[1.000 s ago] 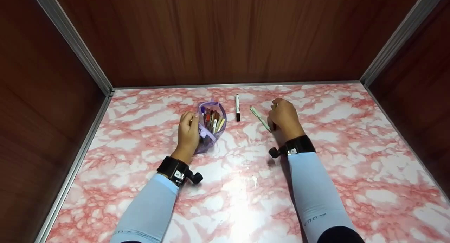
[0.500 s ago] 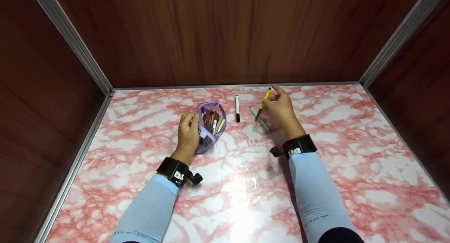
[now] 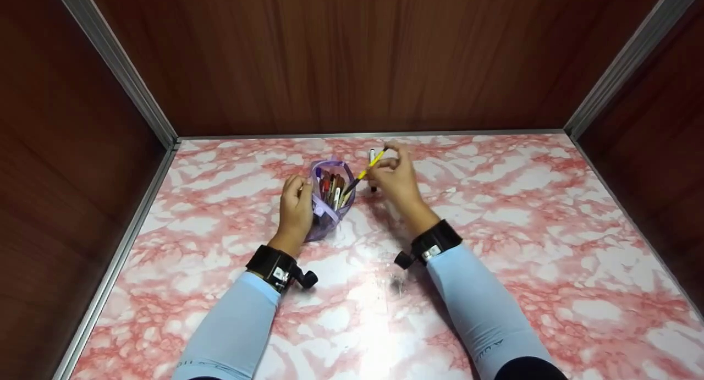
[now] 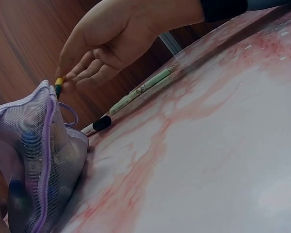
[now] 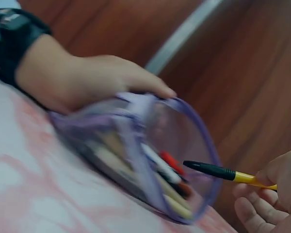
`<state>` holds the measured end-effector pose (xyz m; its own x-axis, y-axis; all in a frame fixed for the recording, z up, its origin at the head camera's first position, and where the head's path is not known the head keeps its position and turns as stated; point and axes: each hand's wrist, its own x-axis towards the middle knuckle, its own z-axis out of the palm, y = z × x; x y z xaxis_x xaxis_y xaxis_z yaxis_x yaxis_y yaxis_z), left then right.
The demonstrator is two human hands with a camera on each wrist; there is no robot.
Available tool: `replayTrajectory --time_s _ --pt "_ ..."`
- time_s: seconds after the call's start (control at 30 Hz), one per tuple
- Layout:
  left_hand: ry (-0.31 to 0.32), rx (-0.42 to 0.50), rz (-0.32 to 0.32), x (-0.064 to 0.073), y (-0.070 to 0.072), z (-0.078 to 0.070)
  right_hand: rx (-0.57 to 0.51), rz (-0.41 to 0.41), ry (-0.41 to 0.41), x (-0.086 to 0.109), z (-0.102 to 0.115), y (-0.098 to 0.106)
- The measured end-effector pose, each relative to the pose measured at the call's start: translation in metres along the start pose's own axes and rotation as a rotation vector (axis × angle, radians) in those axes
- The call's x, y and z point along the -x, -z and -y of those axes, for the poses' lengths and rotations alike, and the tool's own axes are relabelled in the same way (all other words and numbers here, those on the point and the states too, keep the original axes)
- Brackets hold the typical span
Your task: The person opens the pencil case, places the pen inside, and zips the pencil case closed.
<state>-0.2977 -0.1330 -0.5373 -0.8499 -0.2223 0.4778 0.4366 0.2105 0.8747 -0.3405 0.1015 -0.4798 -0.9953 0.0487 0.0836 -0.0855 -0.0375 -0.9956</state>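
Note:
My left hand grips the near left rim of a purple mesh pencil pouch, its mouth spread apart. Inside lie several pens and markers, among them a red one and a white one. Between thumb and fingers, my right hand pinches a yellow pen with a black lower end. That dark end points down into the pouch's mouth, as the right wrist view shows. Just right of the pouch lies a white marker with a black cap, partly covered by the right hand.
A light green pen lies on the table beyond the marker; in the head view the right hand hides it. The tabletop has a red and white marbled pattern. Brown wood panels enclose the back and sides.
My right hand has lifted the yellow pen from beside the green pen and carried it left to the pouch's mouth. The left hand and pouch have stayed in place.

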Motion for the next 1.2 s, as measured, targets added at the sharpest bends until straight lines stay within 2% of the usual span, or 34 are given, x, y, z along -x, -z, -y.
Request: replayTrajectory --time_s 0.1,0.2,0.27,0.47,0.53,0.73,0.93,1.07,1.2 --pt "0.003 0.006 0.002 0.000 0.000 0.000 0.009 0.029 0.008 0.008 -0.006 -0.013" --pt "0.003 0.005 0.003 -0.001 0.000 0.000 0.068 0.069 0.024 0.014 -0.011 -0.022" --pt "0.002 0.006 0.003 -0.001 0.000 0.000 0.143 0.122 0.032 0.017 -0.013 -0.025" --pt "0.017 0.000 0.000 0.000 0.000 0.000 0.438 0.365 0.049 0.027 -0.011 -0.029" --pt "0.022 -0.005 0.002 0.000 0.000 0.000 0.486 0.391 0.057 0.028 -0.009 -0.029" --pt "0.038 -0.017 0.017 0.001 0.001 -0.003 0.501 0.323 0.044 0.023 -0.006 -0.021" --pt "0.027 -0.028 0.020 0.000 0.001 -0.002 0.516 0.279 0.045 0.010 -0.001 0.000" --pt "0.011 -0.040 0.008 -0.001 0.001 -0.001 0.574 0.243 0.031 0.001 0.003 0.017" --pt "0.012 -0.025 0.003 0.000 0.001 -0.001 0.690 0.191 0.002 -0.004 0.006 0.035"
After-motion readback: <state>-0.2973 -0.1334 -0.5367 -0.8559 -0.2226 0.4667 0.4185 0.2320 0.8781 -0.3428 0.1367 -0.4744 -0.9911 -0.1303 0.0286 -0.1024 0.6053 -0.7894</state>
